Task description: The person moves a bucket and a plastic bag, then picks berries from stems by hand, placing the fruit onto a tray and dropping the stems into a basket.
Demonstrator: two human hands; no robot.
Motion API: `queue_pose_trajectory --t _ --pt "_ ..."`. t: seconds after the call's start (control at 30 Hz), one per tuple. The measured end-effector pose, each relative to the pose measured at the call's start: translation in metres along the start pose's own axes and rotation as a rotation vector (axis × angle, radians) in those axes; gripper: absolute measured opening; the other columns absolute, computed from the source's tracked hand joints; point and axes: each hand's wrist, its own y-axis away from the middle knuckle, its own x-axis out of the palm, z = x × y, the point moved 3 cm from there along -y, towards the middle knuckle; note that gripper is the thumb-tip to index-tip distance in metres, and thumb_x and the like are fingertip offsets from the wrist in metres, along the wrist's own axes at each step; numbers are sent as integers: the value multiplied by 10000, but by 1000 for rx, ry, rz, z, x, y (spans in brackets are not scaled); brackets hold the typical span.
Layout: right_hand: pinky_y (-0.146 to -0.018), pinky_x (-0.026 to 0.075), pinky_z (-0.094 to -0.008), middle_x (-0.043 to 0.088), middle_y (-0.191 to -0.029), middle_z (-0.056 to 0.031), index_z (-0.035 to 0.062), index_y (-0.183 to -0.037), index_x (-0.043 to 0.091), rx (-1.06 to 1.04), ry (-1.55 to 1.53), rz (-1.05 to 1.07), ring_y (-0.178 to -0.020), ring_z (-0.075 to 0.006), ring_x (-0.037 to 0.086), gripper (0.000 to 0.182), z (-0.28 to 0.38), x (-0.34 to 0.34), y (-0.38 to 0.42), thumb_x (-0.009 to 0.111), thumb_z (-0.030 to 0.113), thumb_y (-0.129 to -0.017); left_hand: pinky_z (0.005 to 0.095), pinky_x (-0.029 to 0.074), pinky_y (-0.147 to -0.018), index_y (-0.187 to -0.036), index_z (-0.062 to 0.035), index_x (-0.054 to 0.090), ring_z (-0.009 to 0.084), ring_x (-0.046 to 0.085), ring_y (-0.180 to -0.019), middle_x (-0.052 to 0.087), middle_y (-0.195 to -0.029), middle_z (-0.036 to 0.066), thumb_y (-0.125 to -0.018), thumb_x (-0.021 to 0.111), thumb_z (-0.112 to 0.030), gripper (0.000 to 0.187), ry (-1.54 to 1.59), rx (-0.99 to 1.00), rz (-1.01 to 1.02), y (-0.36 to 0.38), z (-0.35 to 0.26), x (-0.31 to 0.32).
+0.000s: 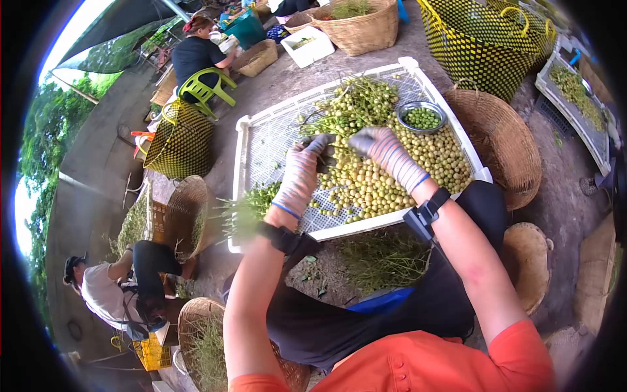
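Note:
Both my hands wear striped gloves with grey fingertips and are over a white mesh tray. My left hand has its fingers closed around thin green stems at the near edge of a heap of berry sprigs. Facing it, my right hand has thumb and fingers pinched together above the loose berries; what is between them is too small to tell. Loose round yellow-green berries cover the tray's right and near parts. Behind my right hand, a metal bowl holds greener berries.
Stripped stems lie at the tray's left edge, and more stems are on the ground below. Wicker baskets and yellow-black woven baskets stand around. Two other people sit at left, one on a green chair.

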Motion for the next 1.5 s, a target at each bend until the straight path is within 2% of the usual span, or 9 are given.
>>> queue_pose_trajectory --t 0.2,0.37,0.5,0.73,0.83,0.97,1.13,1.3,1.5 --pt "-821 483 -281 618 -1142 -81 216 -1383 421 -125 190 487 -962 -140 580 681 -2 -2 2 638 6 -772 213 403 -500 -995 -31 651 99 590 -598 628 -736 2 -916 584 -270 259 38 -21 98 6 2 -13" --pt "-729 497 -300 702 -871 -49 125 -1034 683 -65 248 477 -740 -122 610 210 -16 30 10 646 156 -829 234 422 -552 -995 -29 656 107 602 -629 653 -738 11 -895 607 -259 255 14 -43 120 21 16 -23" --pt "-740 495 -415 669 -859 -147 89 -912 671 -180 789 425 -813 -343 632 257 -4 37 21 558 309 -841 225 463 -549 -994 -14 661 123 635 -638 681 -789 53 -901 607 -187 203 51 -34 62 37 40 -35" --pt "-745 503 -439 663 -843 -155 51 -902 662 29 1303 286 -817 -321 640 368 -5 6 24 597 404 -821 249 493 -623 -940 5 657 148 628 -691 677 -820 76 -875 586 -84 131 156 40 139 76 60 -14" --pt "-757 505 -428 666 -889 -153 50 -1038 641 -381 1237 37 -848 -332 635 413 -10 -14 25 629 400 -819 395 511 -790 -972 -47 645 283 615 -889 654 -903 147 -825 600 -101 163 -618 267 608 115 95 32" --pt "-742 508 -414 666 -882 -145 71 -1056 649 -213 1032 141 -847 -326 636 399 31 -9 30 640 388 -815 425 477 -893 -1311 -132 478 393 492 -1173 504 -1288 194 -753 713 -267 620 -1240 80 1009 125 159 92" --pt "-713 505 -389 663 -856 -115 94 -986 664 -267 819 140 -792 -306 637 270 57 -16 40 656 304 -817 693 139 -1046 -1449 -336 270 390 149 -1404 124 -1548 113 -805 630 -330 738 -1603 279 1162 115 314 103" --pt "-741 500 -398 657 -896 -138 82 -999 659 -197 837 166 -831 -314 631 281 33 -26 40 644 301 -823 719 124 -1027 -1374 -368 396 382 165 -1399 168 -1541 78 -908 445 -242 485 -1643 224 981 122 438 83" --pt "-760 501 -417 662 -915 -128 87 -979 661 -119 929 273 -846 -327 625 270 33 -17 36 611 314 -840 728 199 -989 -1321 -252 492 373 311 -1344 322 -1480 99 -920 439 -197 408 -1610 139 765 123 425 59"
